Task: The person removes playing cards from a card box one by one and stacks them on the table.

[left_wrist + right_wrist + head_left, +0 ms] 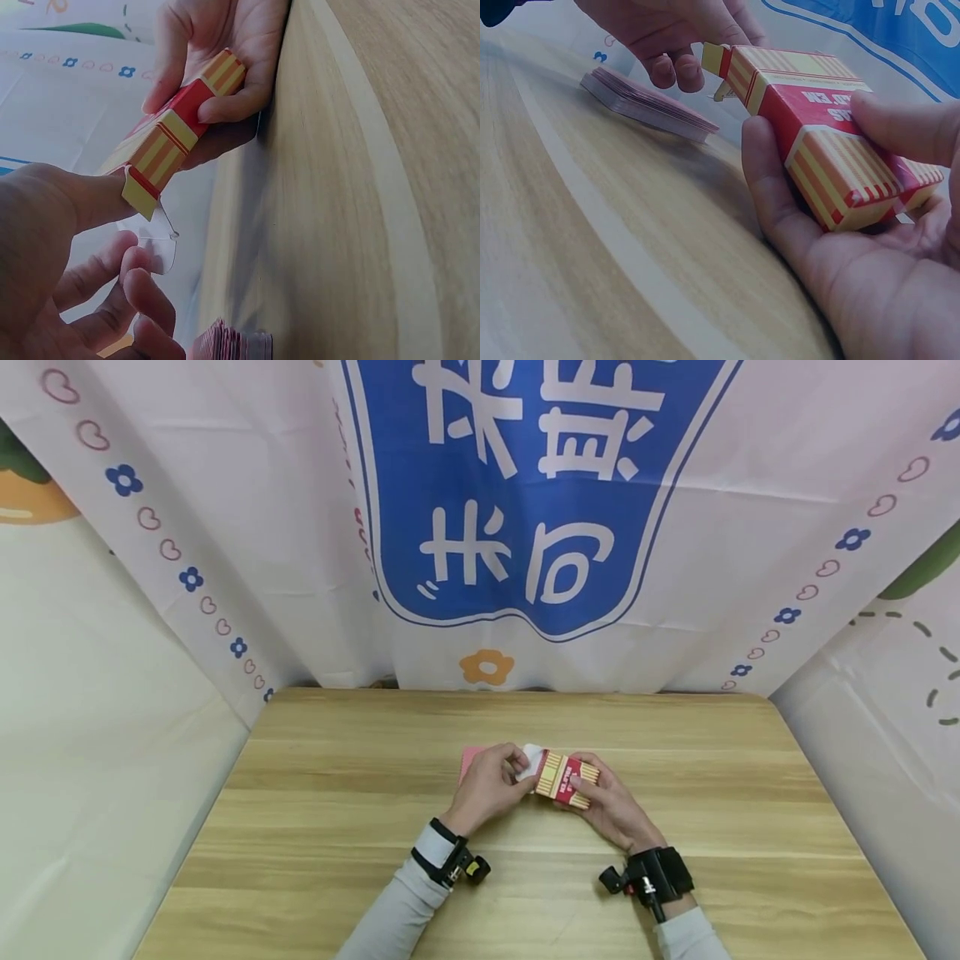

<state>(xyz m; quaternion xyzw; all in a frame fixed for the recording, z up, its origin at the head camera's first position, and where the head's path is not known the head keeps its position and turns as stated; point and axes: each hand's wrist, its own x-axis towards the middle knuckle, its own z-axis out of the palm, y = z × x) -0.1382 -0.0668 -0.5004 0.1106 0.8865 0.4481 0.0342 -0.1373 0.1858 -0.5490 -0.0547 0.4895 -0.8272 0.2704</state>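
Observation:
A small card box [558, 777] with red, yellow and orange stripes is held above the table in my right hand [618, 810]. The right thumb [904, 127] presses on its broad face, while fingers support it from below. My left hand [487, 789] is at the box's open end, its thumb against the mouth and its curled fingers at the white lid flap [156, 247]. A yellow side flap [140, 193] sticks out there. Beside the left hand, a stack of pink-backed cards [649, 105] lies on the table, partly hidden by that hand in the head view.
The wooden tabletop [345, 777] extends around both hands. A white cloth with a blue sign [517, 585] hangs behind its back edge, and pale cloth walls [97, 735] stand at both sides. Each wrist wears a strapped camera [476, 868].

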